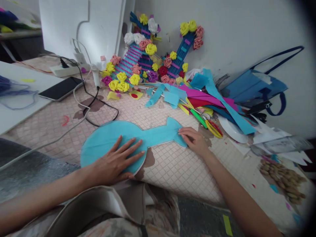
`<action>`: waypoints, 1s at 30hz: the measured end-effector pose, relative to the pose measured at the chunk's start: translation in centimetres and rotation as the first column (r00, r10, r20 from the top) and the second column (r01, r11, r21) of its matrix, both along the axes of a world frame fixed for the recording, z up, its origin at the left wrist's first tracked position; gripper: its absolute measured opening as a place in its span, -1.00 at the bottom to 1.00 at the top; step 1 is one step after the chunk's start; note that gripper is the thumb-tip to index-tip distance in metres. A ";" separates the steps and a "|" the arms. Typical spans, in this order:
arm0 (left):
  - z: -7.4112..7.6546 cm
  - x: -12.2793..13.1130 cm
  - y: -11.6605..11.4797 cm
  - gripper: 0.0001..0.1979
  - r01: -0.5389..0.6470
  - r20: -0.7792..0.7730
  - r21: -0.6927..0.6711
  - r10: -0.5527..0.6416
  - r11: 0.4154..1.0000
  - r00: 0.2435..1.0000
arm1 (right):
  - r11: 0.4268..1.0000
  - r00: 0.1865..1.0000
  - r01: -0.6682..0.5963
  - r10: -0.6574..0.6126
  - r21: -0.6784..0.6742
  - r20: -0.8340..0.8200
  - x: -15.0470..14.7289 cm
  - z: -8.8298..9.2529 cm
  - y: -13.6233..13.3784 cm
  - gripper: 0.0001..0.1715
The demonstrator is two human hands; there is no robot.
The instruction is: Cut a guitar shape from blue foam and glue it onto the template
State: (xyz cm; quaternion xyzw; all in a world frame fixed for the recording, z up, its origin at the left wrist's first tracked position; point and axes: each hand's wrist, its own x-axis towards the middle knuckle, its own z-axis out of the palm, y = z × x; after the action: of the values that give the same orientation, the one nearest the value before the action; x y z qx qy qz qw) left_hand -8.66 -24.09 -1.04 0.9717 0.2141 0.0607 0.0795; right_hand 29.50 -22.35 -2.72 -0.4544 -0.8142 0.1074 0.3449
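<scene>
A light blue guitar-shaped cutout (118, 136) lies flat on the checked pink mat (170, 164). My left hand (116, 161) rests flat on its round body, fingers spread and open. My right hand (194, 140) presses on the narrow neck end of the cutout, fingers bent down onto the foam edge. A white backing edge shows under the blue shape near my left hand.
Two blue guitar models covered in paper roses (145, 62) lean on the wall. Coloured foam strips (204, 95) and scissors (209, 125) lie right of them. A phone (60, 88), power strip (66, 69), glue gun (95, 75) and cables sit left. A blue bag (254, 87) stands right.
</scene>
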 end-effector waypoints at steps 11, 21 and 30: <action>-2.1 -0.1 -1.4 -0.29 -0.015 0.007 0.052 0.015 0.999 1.000 | 1.000 1.000 -0.010 0.010 0.010 0.005 0.0 0.1 -0.1 -0.79; -2.1 -0.8 -4.2 -0.46 -0.089 0.010 0.259 0.089 0.962 0.996 | 1.000 1.000 -0.003 0.003 -0.002 -0.008 0.2 -0.1 0.1 -0.79; -3.3 -0.6 -4.9 -0.52 -0.105 -0.005 0.373 0.115 0.922 0.993 | 1.000 1.000 -0.003 0.003 -0.016 -0.012 0.2 -0.1 0.1 -0.80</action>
State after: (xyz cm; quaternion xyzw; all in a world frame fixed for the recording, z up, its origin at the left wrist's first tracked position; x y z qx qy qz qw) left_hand -9.30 -28.95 -4.29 0.9562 0.2541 0.0918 -0.1127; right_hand 29.68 -22.29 -2.80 -0.4552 -0.8119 0.1174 0.3461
